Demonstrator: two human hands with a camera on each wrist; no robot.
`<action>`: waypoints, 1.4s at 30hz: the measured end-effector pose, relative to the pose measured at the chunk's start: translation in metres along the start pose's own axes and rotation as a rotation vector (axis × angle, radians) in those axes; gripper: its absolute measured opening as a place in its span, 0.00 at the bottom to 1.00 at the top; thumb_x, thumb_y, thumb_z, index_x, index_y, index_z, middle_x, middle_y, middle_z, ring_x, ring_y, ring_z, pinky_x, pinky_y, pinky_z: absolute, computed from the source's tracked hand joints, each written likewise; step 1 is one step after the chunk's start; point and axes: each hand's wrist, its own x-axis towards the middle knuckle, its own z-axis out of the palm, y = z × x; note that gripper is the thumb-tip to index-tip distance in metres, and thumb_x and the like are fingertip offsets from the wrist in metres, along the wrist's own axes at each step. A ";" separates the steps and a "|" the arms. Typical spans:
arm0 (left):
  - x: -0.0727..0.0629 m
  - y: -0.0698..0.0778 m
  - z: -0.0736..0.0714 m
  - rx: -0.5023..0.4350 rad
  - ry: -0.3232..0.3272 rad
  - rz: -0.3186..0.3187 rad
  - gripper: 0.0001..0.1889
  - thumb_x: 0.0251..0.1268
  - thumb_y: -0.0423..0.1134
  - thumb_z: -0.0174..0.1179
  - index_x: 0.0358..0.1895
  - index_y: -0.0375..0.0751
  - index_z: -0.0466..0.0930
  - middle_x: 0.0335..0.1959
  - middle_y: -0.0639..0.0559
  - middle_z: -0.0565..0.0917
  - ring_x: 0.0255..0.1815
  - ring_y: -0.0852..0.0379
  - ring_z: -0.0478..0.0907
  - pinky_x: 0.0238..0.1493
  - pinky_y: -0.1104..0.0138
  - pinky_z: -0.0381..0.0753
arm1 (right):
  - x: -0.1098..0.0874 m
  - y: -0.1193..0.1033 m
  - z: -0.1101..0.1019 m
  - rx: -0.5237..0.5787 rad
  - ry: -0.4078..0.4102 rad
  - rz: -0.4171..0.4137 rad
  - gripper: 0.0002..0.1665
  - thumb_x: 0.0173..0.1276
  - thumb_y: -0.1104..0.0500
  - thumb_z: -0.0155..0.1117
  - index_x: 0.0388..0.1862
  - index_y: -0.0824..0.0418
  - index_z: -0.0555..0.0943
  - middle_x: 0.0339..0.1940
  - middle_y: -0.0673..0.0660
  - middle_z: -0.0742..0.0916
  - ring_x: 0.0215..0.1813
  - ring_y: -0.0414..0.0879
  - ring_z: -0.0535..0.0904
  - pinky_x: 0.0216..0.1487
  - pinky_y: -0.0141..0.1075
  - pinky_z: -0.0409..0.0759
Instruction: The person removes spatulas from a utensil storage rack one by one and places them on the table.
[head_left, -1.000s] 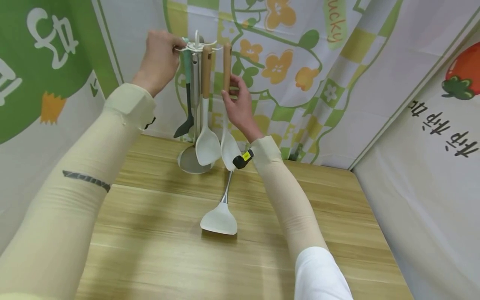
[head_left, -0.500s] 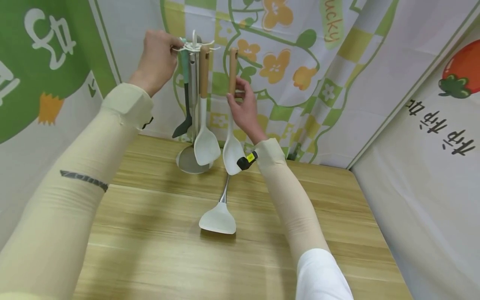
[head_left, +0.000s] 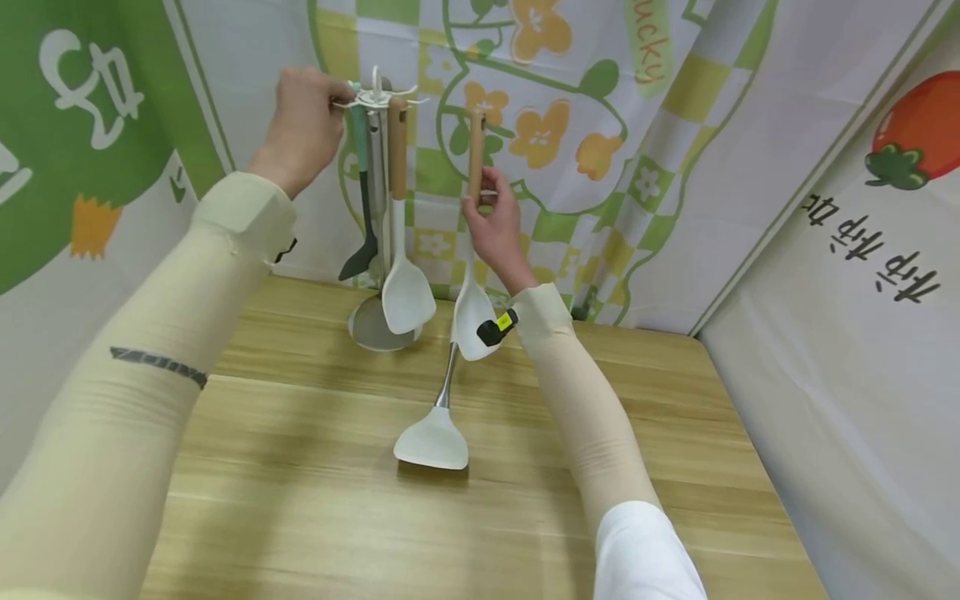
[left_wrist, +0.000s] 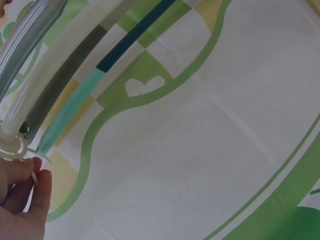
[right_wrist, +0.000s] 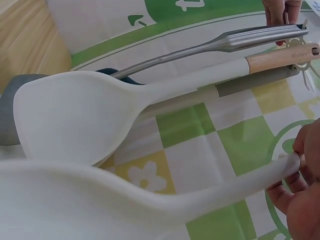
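My left hand pinches a hook at the left side of the white utensil rack; the left wrist view shows its fingertips together on that hook. My right hand grips a white cooking spoon by its wooden handle, upright and to the right of the rack. From the rack hang a white spatula with a wooden handle, a metal-handled utensil and a teal-handled utensil with a dark head. Part of the spoon's handle is hidden behind my right fingers.
A white turner with a metal shaft lies on the wooden table, its upper end hidden behind the spoon. Below the hanging utensils is a round grey disc. Behind stands a patterned curtain, with printed walls at both sides.
My right hand has carried the spoon rightward and slightly down, away from the rack and the hanging spatula. The left hand keeps its pinch on the hook.
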 end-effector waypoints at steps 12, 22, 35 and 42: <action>0.001 -0.001 0.002 0.015 -0.002 0.006 0.21 0.69 0.18 0.42 0.55 0.29 0.83 0.54 0.32 0.84 0.52 0.33 0.84 0.58 0.48 0.84 | -0.004 0.012 -0.019 -0.073 0.086 0.026 0.24 0.69 0.74 0.58 0.64 0.72 0.73 0.52 0.68 0.82 0.46 0.54 0.81 0.46 0.35 0.83; -0.001 0.000 0.002 0.007 -0.004 0.008 0.21 0.70 0.19 0.42 0.56 0.28 0.82 0.54 0.31 0.84 0.53 0.34 0.84 0.57 0.48 0.84 | -0.013 0.023 -0.029 -0.089 0.106 0.105 0.27 0.69 0.75 0.58 0.67 0.73 0.71 0.52 0.68 0.81 0.45 0.53 0.83 0.39 0.33 0.86; -0.001 -0.001 0.003 0.022 0.019 0.021 0.22 0.70 0.19 0.41 0.56 0.28 0.83 0.54 0.32 0.84 0.52 0.33 0.84 0.57 0.47 0.84 | -0.029 0.040 -0.039 -0.120 0.102 0.150 0.23 0.69 0.75 0.58 0.63 0.70 0.74 0.49 0.67 0.82 0.43 0.54 0.84 0.37 0.34 0.87; -0.002 0.000 0.004 0.022 0.003 0.011 0.21 0.72 0.20 0.40 0.57 0.29 0.82 0.55 0.31 0.84 0.53 0.33 0.84 0.58 0.48 0.84 | -0.035 0.049 -0.046 -0.126 0.105 0.199 0.25 0.71 0.72 0.59 0.66 0.70 0.72 0.53 0.67 0.82 0.43 0.55 0.85 0.38 0.35 0.87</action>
